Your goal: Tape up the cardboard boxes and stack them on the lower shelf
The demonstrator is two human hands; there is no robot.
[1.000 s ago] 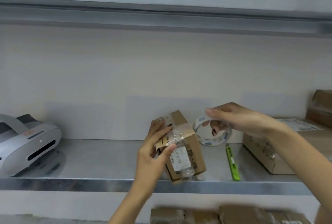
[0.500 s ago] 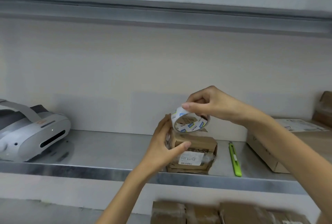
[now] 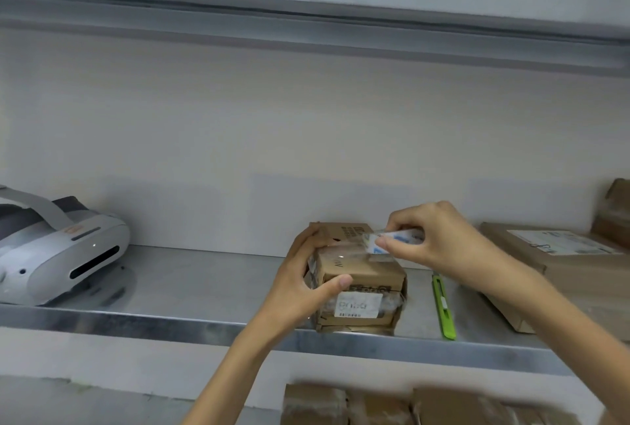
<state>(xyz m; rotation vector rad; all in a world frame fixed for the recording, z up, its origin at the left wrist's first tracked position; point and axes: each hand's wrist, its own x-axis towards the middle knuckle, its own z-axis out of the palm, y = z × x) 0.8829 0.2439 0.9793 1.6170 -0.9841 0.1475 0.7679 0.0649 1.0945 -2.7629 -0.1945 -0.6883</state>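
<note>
Small cardboard box (image 3: 361,274) sits lower centre-right of frame on the metal shelf (image 3: 191,288), near its front edge. Left hand (image 3: 306,274) grips the box's left end, thumb across the front top edge, fingers curled over the far side. Right hand (image 3: 433,240) pinches the tape roll (image 3: 392,237) just above the box's top right corner; the roll is mostly hidden by fingers, with a white core and blue marks showing. A glossy clear strip looks laid across the top. Step in hand, my read: taping the top seam. To do it well: pin the box so it can't slide, pull the roll low and taut past the right edge and down the side, rub the strip flat, then cut with the green cutter (image 3: 443,308) lying just right of the box. Taped boxes (image 3: 375,404) show on the lower shelf at the bottom of frame, blurred. Writing: the box's front label has a barcode and pale letters, too blurred to read; dark print on top is unreadable. Bigger box (image 3: 562,274) far right has a white label, illegible. White headset (image 3: 58,254) at left has an orange mark, unreadable.
</note>
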